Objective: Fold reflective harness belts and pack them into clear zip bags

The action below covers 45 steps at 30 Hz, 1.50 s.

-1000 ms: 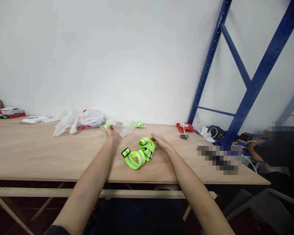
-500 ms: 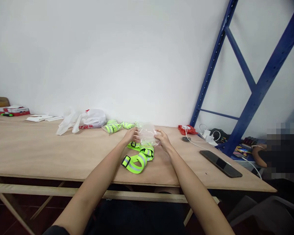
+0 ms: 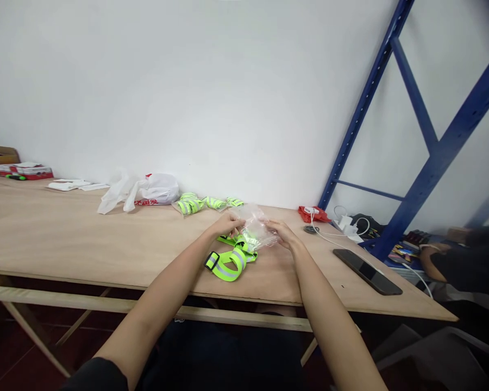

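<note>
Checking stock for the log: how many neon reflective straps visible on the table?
4, maybe more hidden. One loose strap lies under the clear bag held by left hand and right hand; three bagged straps sit by the wall.

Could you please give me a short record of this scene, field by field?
left hand: grips clear bag at its left edge
right hand: grips the bag's right edge
below the bag: yellow strap lying on the table
far edge: bagged straps, white bag
right side: phone, charger, red item
other person: an arm at the right
</note>
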Motion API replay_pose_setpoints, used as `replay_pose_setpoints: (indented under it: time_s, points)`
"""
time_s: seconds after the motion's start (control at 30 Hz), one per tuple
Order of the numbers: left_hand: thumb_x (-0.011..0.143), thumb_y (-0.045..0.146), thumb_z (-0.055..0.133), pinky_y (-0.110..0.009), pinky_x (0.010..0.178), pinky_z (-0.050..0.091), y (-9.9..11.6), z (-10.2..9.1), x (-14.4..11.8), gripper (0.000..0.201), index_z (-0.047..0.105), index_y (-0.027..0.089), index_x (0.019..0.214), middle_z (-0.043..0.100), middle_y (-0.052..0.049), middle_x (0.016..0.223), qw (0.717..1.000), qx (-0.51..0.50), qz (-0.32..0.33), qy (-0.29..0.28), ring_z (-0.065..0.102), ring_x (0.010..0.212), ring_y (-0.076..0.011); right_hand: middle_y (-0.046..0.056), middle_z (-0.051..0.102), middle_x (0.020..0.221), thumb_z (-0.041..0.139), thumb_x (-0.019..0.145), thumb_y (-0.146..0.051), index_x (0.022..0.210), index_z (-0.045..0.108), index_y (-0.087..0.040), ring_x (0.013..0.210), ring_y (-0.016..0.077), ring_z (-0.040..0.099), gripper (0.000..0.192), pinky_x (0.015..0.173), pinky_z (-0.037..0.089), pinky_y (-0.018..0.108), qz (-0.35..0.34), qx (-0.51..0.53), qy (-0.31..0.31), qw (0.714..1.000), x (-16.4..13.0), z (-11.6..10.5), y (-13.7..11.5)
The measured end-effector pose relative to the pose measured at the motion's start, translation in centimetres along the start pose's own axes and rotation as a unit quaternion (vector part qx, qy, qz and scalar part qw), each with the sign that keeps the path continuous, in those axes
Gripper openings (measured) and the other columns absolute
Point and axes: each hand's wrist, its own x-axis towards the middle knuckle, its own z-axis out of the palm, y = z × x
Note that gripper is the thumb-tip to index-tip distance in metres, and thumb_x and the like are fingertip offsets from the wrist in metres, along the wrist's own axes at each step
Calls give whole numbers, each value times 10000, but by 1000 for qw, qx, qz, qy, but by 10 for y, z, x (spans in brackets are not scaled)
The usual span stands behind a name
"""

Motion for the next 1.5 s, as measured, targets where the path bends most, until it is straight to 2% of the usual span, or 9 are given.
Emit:
replay_pose_setpoints:
  time_s: [0.13,0.27,0.43,0.67,0.8,0.97,1.17,1.33,1.5]
  points:
    - [854,518,684,-203,376,310,-4,0,5,388,643,149,741,531,22,393,997,-40,10,68,484,337,-112,-24,687,689,805,647,-312,948,653,-223,501,112,578,349,369,303,173,-19,11,9,1000,4,4,4]
    - [875,659,574,-216,386,353,-5,-6,7,518,629,147,817,656,-39,577,991,-88,7,96,552,386,-123,-48,634,623,798,607,-269,877,620,-207,419,73,481,329,357,252,178,-29,25,28,999,8,-10,5]
    - [935,746,249,-216,380,298,-2,-21,9,690,604,155,892,655,-56,645,976,-132,25,170,478,360,-93,13,690,682,772,644,-264,846,676,-178,556,159,628,240,485,459,244,4,29,33,999,8,-31,5]
    - [965,644,153,-216,411,266,-9,-40,8,591,511,185,862,538,13,570,959,-89,61,263,376,350,-81,102,711,1102,627,865,-410,1104,600,-242,924,211,718,293,741,599,325,18,36,100,994,21,-23,24]
    - [929,657,341,-232,458,334,-11,-31,4,540,570,177,841,583,-3,608,976,1,85,200,449,413,-99,118,694,1143,670,855,-349,1064,613,-232,934,202,711,246,766,600,316,22,0,113,993,23,-15,35]
    - [669,585,786,-245,596,430,-5,-8,-5,433,705,174,776,708,-35,712,987,141,78,-7,618,643,-170,86,733,937,689,839,-279,894,680,-188,777,153,693,107,657,556,224,7,-64,94,993,21,-8,36]
    - [539,483,894,-253,774,488,5,5,-9,722,695,229,1184,753,-46,1020,959,220,45,-174,692,924,-230,62,723,740,713,825,-430,813,716,-151,495,95,538,279,378,328,187,14,-132,15,991,13,0,29]
    - [637,424,825,-257,707,485,3,7,-8,715,595,191,1272,735,-29,910,946,271,59,-169,691,840,-216,21,679,692,723,804,-533,937,752,-165,457,73,449,393,377,326,186,29,-164,-73,983,3,9,18]
    - [782,386,665,-269,642,426,-5,10,-7,396,620,199,1127,668,11,713,950,292,89,-58,612,676,-193,31,717,944,860,667,-385,1166,686,-234,625,114,587,550,439,422,178,28,-167,-107,980,-2,13,11]
